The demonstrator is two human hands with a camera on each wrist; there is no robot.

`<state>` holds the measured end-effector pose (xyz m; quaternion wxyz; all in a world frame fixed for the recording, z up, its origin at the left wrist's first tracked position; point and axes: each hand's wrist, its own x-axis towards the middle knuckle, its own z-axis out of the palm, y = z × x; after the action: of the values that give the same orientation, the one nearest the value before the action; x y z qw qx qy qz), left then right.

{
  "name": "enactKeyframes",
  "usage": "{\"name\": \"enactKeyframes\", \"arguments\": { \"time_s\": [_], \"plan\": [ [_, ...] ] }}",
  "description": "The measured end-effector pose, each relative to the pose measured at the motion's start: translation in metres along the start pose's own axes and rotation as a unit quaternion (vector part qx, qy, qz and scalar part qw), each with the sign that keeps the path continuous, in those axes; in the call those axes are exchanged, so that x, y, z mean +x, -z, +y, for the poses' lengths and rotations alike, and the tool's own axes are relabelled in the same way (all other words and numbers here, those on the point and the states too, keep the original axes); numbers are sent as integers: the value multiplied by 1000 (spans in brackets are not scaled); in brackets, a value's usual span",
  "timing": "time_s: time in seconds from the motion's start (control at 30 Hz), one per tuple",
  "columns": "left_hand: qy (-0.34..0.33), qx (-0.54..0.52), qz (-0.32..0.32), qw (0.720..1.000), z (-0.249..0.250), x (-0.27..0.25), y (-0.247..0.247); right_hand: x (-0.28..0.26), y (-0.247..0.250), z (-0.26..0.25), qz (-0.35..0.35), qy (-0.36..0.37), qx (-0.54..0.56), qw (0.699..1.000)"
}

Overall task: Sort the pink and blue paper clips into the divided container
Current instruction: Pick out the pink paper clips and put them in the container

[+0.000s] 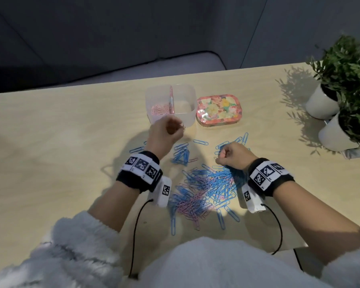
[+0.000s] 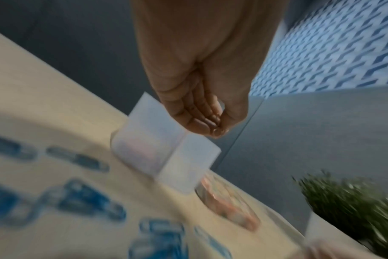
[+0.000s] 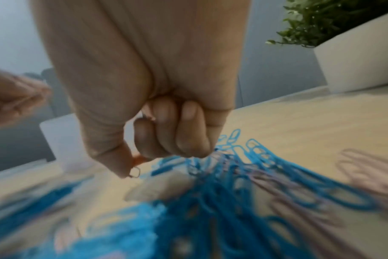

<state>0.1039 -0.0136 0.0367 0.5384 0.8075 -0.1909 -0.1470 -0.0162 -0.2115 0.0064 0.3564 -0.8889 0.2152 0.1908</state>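
A clear divided container (image 1: 190, 113) stands at the table's middle back, with pink clips (image 1: 160, 110) in its left compartment; the right one looks bare. My left hand (image 1: 175, 126) hovers at its front wall, and its thumb and fingertips (image 2: 213, 130) are pinched together on what looks like a pink clip. In the blurred left wrist view the container (image 2: 166, 149) lies just below the hand. My right hand (image 1: 221, 156) is curled over the mixed pile of blue and pink clips (image 1: 206, 188), thumb and forefinger pinching a pink clip (image 3: 135, 170).
A floral tin (image 1: 217, 110) lies right of the container. Two white pots (image 1: 321, 102) with green plants (image 1: 345, 57) stand at the right edge. Loose blue clips (image 1: 181, 154) are scattered between the hands. Bare wood stretches to the left.
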Motion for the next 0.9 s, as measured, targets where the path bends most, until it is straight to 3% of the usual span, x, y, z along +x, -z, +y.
{"name": "enactKeyframes", "arguments": {
  "time_s": [0.17,0.37,0.47,0.63,0.77,0.9],
  "plan": [
    [19,-24,81,996,4,42,44,2,17,-27,-25,45,199,979],
    [66,35,88,993,-12,71,62,20,34,-76,-19,55,269,961],
    [54,34,72,995,-11,68,61,41,37,-110,2,18,321,947],
    [5,63,116,991,-11,30,59,74,39,-173,-30,1,414,910],
    [31,122,34,992,-24,-17,45,92,28,-200,-27,-25,460,887],
    [54,183,-77,979,-40,-42,28,99,21,-202,-21,-32,398,916]
  ]
}}
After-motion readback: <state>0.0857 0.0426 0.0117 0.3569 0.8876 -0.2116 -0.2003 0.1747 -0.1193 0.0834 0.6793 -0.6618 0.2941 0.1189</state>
